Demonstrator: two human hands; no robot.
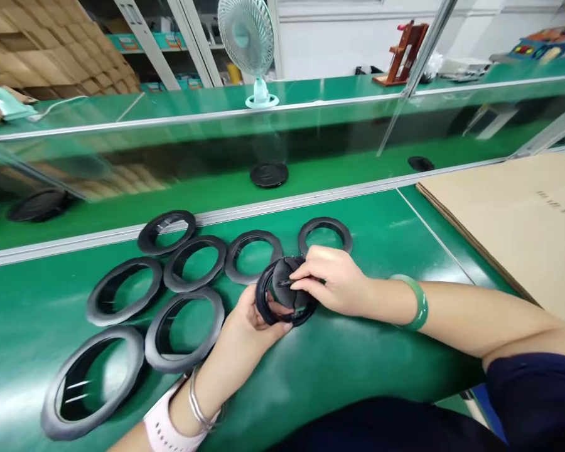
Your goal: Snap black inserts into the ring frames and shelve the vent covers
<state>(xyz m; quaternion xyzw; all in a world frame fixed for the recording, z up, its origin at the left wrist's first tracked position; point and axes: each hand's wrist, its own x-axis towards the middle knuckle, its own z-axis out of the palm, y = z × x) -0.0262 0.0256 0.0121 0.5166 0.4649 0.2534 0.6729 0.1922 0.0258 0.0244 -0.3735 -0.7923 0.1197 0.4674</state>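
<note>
My left hand (250, 326) grips the near rim of a black ring (262, 296) held tilted just above the green table. My right hand (332, 279) pinches a dark flap-like insert (282, 285) inside that ring, fingers pressed together. Several more black rings lie flat to the left and behind, such as one ring (195, 262) and a large one (91, 383) at the near left. Another ring (324, 235) lies just beyond my right hand.
A flat cardboard sheet (513, 220) covers the table's right side. Beyond a metal rail (263, 207) runs a lower green belt with black discs (269, 174). A small fan (252, 44) and a wooden stand (405, 53) sit on the far shelf.
</note>
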